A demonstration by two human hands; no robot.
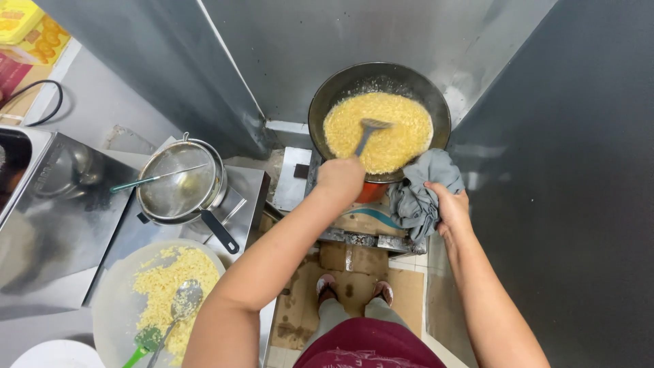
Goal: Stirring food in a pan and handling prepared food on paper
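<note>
- Here the left hand grips a slotted spatula, its blade in the pan of yellow food.
- The right hand clutches a grey cloth at the pan's near rim.
- Steel walls stand close behind and right.

Dark round pan, filled with yellow crumbly food, sits on the burner. A slotted spatula rests blade-down in the food. A crumpled grey cloth drapes at the pan's near rim.
</note>
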